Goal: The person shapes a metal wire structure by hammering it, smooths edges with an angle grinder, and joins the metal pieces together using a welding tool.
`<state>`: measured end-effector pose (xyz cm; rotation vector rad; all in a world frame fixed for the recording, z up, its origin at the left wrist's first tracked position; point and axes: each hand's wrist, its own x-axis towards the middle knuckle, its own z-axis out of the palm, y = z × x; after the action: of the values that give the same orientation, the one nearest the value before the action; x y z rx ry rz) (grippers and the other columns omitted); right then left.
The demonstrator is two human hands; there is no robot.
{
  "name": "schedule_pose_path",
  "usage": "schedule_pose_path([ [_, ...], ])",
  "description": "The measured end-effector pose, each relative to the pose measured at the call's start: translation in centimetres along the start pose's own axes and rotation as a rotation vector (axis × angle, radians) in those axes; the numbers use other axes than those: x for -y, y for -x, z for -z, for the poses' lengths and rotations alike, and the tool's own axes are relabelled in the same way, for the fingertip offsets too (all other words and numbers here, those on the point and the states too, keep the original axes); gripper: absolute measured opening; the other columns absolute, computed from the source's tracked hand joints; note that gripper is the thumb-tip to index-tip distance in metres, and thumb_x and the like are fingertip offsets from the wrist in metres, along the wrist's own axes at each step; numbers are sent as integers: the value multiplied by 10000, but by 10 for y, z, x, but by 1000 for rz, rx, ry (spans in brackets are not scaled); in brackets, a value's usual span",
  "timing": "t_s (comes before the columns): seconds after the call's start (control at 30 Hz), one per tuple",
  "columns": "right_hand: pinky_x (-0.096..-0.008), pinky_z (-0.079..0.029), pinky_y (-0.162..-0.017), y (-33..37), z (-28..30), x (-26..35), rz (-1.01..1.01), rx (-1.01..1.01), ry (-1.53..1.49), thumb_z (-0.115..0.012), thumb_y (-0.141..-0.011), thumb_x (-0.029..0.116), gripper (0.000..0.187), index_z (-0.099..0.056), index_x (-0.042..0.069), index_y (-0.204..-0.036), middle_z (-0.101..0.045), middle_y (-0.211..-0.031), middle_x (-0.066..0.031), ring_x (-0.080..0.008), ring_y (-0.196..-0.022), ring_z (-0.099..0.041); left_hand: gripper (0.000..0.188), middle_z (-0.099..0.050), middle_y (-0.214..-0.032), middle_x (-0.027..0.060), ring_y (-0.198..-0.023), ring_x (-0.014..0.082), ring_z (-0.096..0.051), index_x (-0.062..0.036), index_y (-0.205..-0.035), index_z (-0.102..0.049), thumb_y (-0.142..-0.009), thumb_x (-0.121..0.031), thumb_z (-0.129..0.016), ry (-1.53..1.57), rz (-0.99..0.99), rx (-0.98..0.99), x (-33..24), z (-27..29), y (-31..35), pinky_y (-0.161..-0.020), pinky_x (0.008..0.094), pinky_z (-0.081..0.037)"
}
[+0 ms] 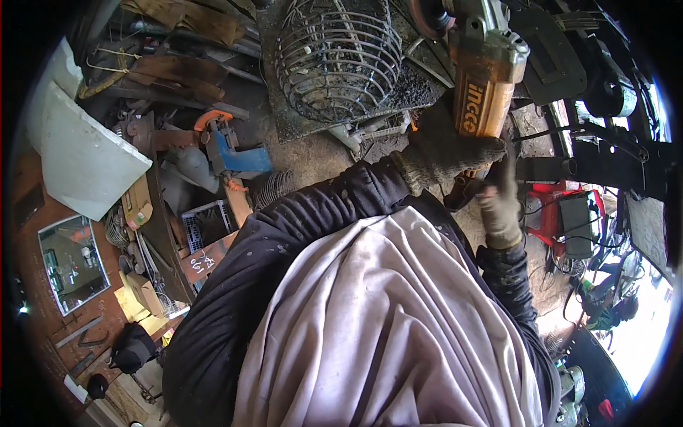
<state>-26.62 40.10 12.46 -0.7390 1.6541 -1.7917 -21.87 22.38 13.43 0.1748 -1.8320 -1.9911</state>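
**Fingers (489, 149) of the left hand (435, 146) wrapped around the grinder (489, 89)**

The cage (340, 71), apparently already assembled, lies on the plate (304, 128); what is left I cannot tell. I see the grinder held to its right. Left arm (334, 193) slants rightward; right hand (500, 210) sits near the grinder's rear, its finger state unclear.

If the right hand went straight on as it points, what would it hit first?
Probably the orange power tool held in the left hand, just ahead of the right hand; depth is unclear, so they may touch.
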Motion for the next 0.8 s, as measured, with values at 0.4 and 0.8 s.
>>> schedule_pose_path([
  [0.4,-315,-540,-831,-46,4,46,-30,-332,168,-793,-710,71,598,-579,41,-1268,-660,-1121,-86,-169,-983,-639,545,-688,-1089,139,-977,278,-695,-82,-1246,-574,-798,-294,-802,-494,58,300,-71,5,4,-865,390,-560],
  [0.8,-316,-550,-804,0,4,17,23,-521,10,-748,-720,-33,551,-566,35,-1236,-647,-1098,-66,-167,-926,-648,505,-673,-1184,200,-1102,357,-647,-119,-1241,-672,-945,-501,-524,-1923,-42,365,-66,176,-147,-972,495,-491],
])
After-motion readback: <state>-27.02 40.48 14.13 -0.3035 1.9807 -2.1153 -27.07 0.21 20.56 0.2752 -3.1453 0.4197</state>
